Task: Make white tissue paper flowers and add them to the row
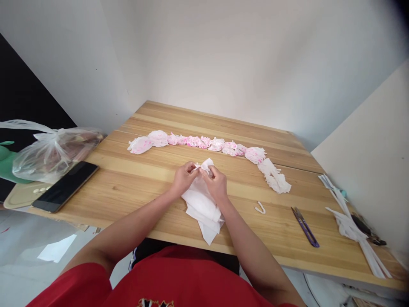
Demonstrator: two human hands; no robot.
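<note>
A thin white sheet, like tissue or soft fabric (203, 202), is gathered at its top between my two hands. My left hand (184, 177) pinches the gathered end from the left, and my right hand (215, 182) pinches it from the right. The loose folds spread below, down to the table's front edge. Whether a tie is wound at the gather is hidden by my fingers. Beyond my hands, a curved row of crumpled white and pink bunches (198, 142) lies across the table. To the right of my right hand is a short bent white strip (261, 208).
Purple-handled thread snips (305, 227) lie on the wooden table (153, 170) at right, near tied white strips (354, 234). On the left are a dark phone (65, 187), a knotted clear plastic bag (54, 153) and a green object (8, 162). Walls stand behind and at right.
</note>
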